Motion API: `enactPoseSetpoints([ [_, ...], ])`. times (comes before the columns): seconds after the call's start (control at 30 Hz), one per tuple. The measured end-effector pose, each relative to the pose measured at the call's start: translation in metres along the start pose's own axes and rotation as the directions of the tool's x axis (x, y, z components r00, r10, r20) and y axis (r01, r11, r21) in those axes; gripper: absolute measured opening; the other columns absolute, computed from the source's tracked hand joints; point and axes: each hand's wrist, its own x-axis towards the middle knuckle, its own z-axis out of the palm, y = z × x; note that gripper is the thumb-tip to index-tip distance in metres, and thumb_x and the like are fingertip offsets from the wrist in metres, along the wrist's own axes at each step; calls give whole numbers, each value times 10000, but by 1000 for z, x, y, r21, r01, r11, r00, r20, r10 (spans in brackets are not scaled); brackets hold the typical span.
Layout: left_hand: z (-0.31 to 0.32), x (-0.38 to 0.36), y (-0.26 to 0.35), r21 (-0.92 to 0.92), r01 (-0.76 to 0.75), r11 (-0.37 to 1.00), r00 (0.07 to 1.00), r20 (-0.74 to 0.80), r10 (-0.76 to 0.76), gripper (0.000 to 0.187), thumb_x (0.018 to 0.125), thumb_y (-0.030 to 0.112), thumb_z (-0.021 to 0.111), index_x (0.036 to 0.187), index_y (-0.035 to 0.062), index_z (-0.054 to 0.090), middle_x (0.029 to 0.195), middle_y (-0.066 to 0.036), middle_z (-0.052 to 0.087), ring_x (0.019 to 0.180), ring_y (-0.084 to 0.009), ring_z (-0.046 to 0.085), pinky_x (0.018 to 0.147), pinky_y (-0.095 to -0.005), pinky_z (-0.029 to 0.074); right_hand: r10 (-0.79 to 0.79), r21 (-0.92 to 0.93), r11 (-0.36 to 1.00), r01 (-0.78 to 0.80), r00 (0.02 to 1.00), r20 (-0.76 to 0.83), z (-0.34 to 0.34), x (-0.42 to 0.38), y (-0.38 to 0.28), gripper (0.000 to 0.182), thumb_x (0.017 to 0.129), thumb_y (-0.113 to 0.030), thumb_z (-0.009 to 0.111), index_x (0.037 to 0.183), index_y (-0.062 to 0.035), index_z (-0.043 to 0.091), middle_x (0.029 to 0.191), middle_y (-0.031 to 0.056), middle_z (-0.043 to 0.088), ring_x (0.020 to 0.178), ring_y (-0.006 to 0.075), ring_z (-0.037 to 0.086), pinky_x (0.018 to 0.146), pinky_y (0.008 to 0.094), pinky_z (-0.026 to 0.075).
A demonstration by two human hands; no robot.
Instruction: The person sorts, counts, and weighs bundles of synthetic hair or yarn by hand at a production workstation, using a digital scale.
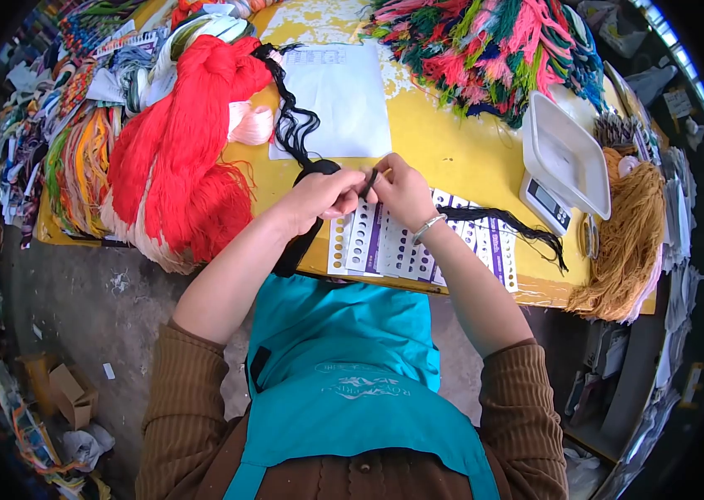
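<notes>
My left hand (319, 198) and my right hand (403, 196) meet above the near edge of the yellow table. Both hands are closed, with fingers pinching a strand of black thread (370, 180) between them. A black thread skein (295, 125) runs in wavy strands up the table from beside my left hand, and its dark bulk hangs over the edge under my left wrist. Past my right wrist, more loose black thread (512, 221) lies toward the scale. Beneath my hands are white and purple cards with punched holes (362, 242), partly covered by my right forearm.
A large red skein (189, 125) lies to the left, beside many multicoloured skeins (77, 154). Behind my hands is a white paper sheet (344, 104). To the right stand a scale with a white tray (564, 154), scissors (589, 237) and brown thread (631, 237). Colourful tassels (494, 50) cover the back.
</notes>
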Motion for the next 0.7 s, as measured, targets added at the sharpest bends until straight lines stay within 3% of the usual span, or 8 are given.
enactPoseSetpoints([
  [0.07,5,10,-4,70,102,992,967,-239,-83,371,935,386,523,775,64,610,575,21,475,469,-55,330,451,-225,240,20,331,943,-43,997,74,0,3,7,469,884,-468,603,1001,-14,586,788,141,686,738,251,678,678,335,522],
  [0.1,9,16,-8,84,-57,995,967,-242,76,293,921,323,555,856,51,642,579,8,501,490,-69,396,479,-233,308,20,319,946,-54,994,108,-3,4,9,494,897,-474,608,1047,-5,564,788,125,691,716,190,666,668,293,508],
  [0.2,18,24,-9,448,-50,893,963,-217,162,184,875,129,580,1033,62,647,699,-42,621,669,-126,599,606,-295,461,-23,498,866,-46,991,132,-5,5,12,473,886,-386,673,1131,-11,522,724,41,647,649,70,562,609,216,457],
  [0.23,15,28,-13,448,-49,893,963,-216,162,184,875,129,580,1033,62,647,699,-42,621,669,-126,599,606,-295,461,-49,565,824,-49,987,156,-6,3,12,540,854,-387,711,1161,0,493,715,37,642,654,62,556,615,210,447],
  [0.3,11,34,-20,675,-222,704,922,-91,377,209,856,119,558,1044,77,640,766,-96,649,722,-208,636,655,-340,482,-55,569,821,-53,984,171,-9,2,10,537,858,-387,706,1162,0,493,718,39,647,659,63,560,618,206,444],
  [0.37,13,32,-18,705,-161,690,919,-148,366,217,849,119,548,1042,76,637,787,-120,649,735,-243,637,669,-354,483,-62,571,819,-56,981,185,-11,3,9,533,861,-388,702,1162,0,492,721,41,651,665,64,564,621,203,442],
  [0.43,15,30,-13,733,-101,673,912,-201,356,225,843,119,538,1041,75,635,807,-143,649,748,-278,639,684,-368,485,-21,388,919,-69,975,223,-13,4,8,527,866,-371,700,1171,1,485,744,60,671,689,66,579,630,202,447],
  [0.7,16,24,-8,807,-97,583,920,-151,363,231,850,138,529,1054,97,629,834,-139,655,786,-280,642,714,-371,487,-86,551,834,-24,981,173,-10,2,11,484,879,-349,690,1159,-3,498,689,13,620,628,46,518,579,211,415],
])
